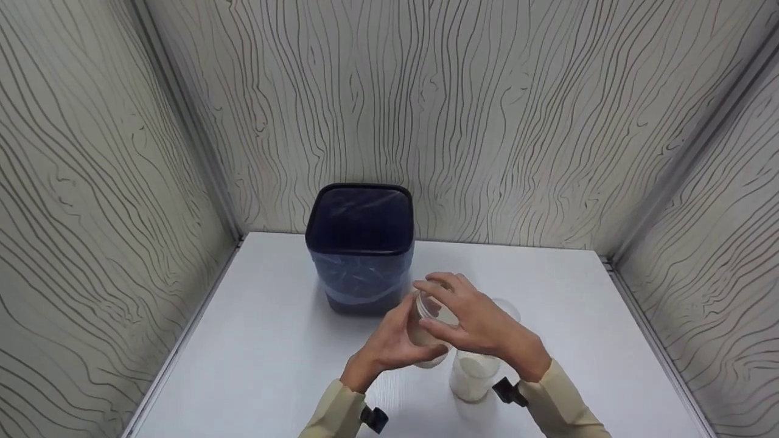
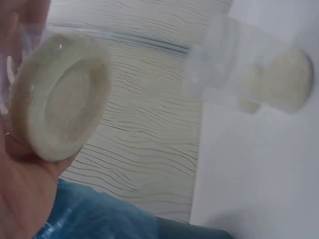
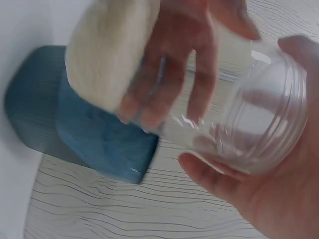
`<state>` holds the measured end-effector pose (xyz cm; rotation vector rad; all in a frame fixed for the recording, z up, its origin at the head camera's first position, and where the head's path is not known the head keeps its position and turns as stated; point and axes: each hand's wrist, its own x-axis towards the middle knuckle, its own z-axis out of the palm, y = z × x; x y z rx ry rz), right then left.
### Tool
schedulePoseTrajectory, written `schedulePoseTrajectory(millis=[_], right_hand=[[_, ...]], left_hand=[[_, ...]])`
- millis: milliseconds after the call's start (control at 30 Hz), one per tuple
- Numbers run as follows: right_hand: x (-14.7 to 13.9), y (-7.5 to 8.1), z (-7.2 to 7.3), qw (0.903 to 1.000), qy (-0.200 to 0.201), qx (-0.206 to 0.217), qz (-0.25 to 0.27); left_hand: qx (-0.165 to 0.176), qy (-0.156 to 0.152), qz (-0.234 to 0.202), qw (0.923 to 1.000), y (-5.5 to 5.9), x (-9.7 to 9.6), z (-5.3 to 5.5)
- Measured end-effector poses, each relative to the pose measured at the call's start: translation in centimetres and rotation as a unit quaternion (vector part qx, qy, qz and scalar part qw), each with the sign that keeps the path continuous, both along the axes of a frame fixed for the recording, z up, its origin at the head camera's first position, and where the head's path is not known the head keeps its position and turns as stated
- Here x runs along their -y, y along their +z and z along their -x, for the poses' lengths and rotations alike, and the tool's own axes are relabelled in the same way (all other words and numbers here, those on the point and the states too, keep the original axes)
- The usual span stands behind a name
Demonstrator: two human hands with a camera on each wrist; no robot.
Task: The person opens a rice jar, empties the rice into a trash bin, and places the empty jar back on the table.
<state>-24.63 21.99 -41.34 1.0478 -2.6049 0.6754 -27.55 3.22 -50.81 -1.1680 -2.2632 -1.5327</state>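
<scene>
My left hand point(image 1: 395, 340) grips a clear jar point(image 3: 194, 107) around its side, with whitish material packed at its base. The jar's pale bottom point(image 2: 65, 99) faces the left wrist camera. Over the jar's threaded mouth end curves my right hand point(image 1: 471, 316), thumb on one side and fingers on the other, around the clear rim. In the right wrist view the jar looks tilted, its mouth end toward the right palm. A second clear jar point(image 1: 471, 383) with whitish contents stands on the table below the right wrist.
A dark blue bin point(image 1: 359, 286) with a translucent blue liner stands at the back left of the white table point(image 1: 255, 347). Another clear container point(image 1: 508, 307) shows partly behind the right hand. Wood-patterned panels point(image 1: 426, 121) enclose the back and sides.
</scene>
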Motion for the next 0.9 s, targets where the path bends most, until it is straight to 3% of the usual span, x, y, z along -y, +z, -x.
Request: schedulePoseTrajectory(millis=[167,300,433,533,667,767,900], right_hand=[[-0.8,1.9,-0.8,0.9989,0.045,0.003,-0.008],[-1.2,2.6,-1.0,0.9995,0.022,0.018,-0.013],[-1.3,2.8,-0.9,0.9974,-0.057,0.023,-0.037],[-1.2,2.6,-1.0,0.9908,-0.114,0.035,-0.064],[-1.0,2.2,-1.0,0.9843,-0.147,0.048,-0.086],[-1.0,2.3,-1.1,0.9850,-0.145,0.043,-0.083],[-1.1,2.8,-1.6,0.9915,-0.115,0.021,-0.057]], left_hand=[[0.011,-0.008,0.003,0.9999,1.5,-0.1,-0.9],[-0.063,0.039,0.034,0.9967,2.0,-0.6,-1.4],[-0.153,0.127,0.082,0.9766,2.2,-1.3,-1.6],[-0.185,0.174,0.105,0.9615,2.0,-1.6,-1.8],[-0.209,0.201,0.114,0.9501,2.0,-1.8,-1.9],[-0.202,0.189,0.115,0.9540,2.4,-1.8,-1.9],[-0.137,0.128,0.099,0.9773,3.1,-1.4,-2.0]])
